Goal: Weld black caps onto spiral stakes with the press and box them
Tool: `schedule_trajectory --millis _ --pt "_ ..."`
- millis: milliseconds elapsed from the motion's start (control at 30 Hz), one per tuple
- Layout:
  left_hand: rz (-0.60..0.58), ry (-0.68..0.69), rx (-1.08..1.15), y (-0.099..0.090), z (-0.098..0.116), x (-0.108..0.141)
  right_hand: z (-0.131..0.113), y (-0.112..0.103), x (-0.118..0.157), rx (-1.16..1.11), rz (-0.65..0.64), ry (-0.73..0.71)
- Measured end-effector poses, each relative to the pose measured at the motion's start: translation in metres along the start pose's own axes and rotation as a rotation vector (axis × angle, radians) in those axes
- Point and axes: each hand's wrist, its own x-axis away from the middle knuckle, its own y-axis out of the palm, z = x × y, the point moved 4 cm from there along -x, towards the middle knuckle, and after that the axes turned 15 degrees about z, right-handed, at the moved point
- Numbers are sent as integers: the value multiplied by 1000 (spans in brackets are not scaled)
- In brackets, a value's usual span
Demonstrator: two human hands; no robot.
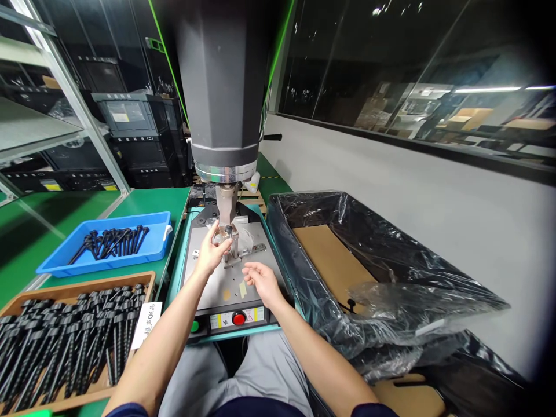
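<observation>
My left hand [212, 250] is at the metal fixture [235, 243] under the press head [226, 202], its thumb and fingers around a small black part [228, 230] at the top of the fixture. To the right and nearer to me, my right hand [262, 281] hovers over the grey machine plate [208, 292]. Its fingers are loosely curled and slightly apart, with nothing visible in them. Some clear plastic shows around the fixture.
A blue tray [98, 267] and a brown box [150, 284], both holding several black parts, stand at the left. Red [238, 318] and green [195, 326] buttons line the machine's front. A plastic-lined box [299, 278] is at the right.
</observation>
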Motion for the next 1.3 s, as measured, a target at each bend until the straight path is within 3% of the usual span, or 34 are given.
schedule_trajectory --millis 67,167,300,367,467,567,700,967,1100,1300 --pt "30 6 -26 -9 1 12 2 -12 7 79 16 -87" --pt "147 35 -94 -32 -8 46 7 -47 20 264 150 -302" --pt "379 167 -202 -78 -39 108 23 -101 39 605 391 -698" --pt "464 272 -374 -101 -60 134 40 -120 46 763 442 -772" --pt "497 403 -665 -130 -95 158 71 -136 51 869 396 -719" --pt "426 321 -728 -151 -130 163 91 -144 52 863 331 -651" --pt "347 198 -642 -168 -159 162 96 -152 48 832 289 -645" --pt "375 265 -581 -177 -167 158 94 -154 48 812 337 -623" --pt "337 250 -609 -176 -165 157 93 -153 49 814 318 -621" --pt "372 227 -601 -174 -163 158 91 -152 49 801 321 -617"
